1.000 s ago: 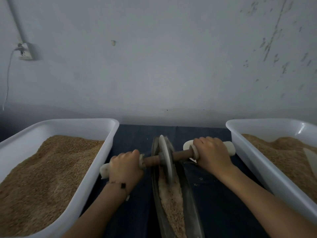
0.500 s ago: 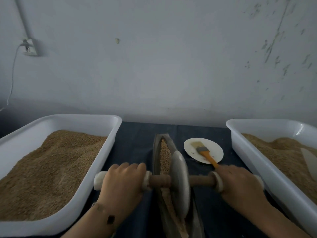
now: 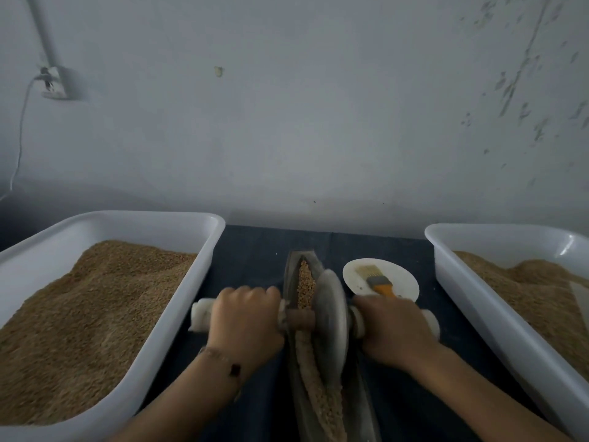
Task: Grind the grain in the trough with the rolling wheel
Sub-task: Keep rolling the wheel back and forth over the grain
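A narrow dark metal trough [image 3: 291,269] runs away from me on the dark cloth, with grain [image 3: 306,283] lying along its groove. A grey rolling wheel [image 3: 330,317] stands in the groove near its middle, on a wooden axle with white end grips. My left hand [image 3: 247,322] grips the left part of the axle handle. My right hand [image 3: 393,331] grips the right part. Crushed grain [image 3: 314,387] shows in the trough on the near side of the wheel.
A white tub [image 3: 178,314] heaped with grain stands at the left, and a second white tub [image 3: 478,298] with grain at the right. A small white plate [image 3: 400,274] with an orange-handled brush [image 3: 379,283] lies just beyond my right hand. A grey wall rises close behind.
The wheel rolled from the trough's far end toward me, then slightly back away. Both hands kept their grip on the axle. The plate and brush came into sight.
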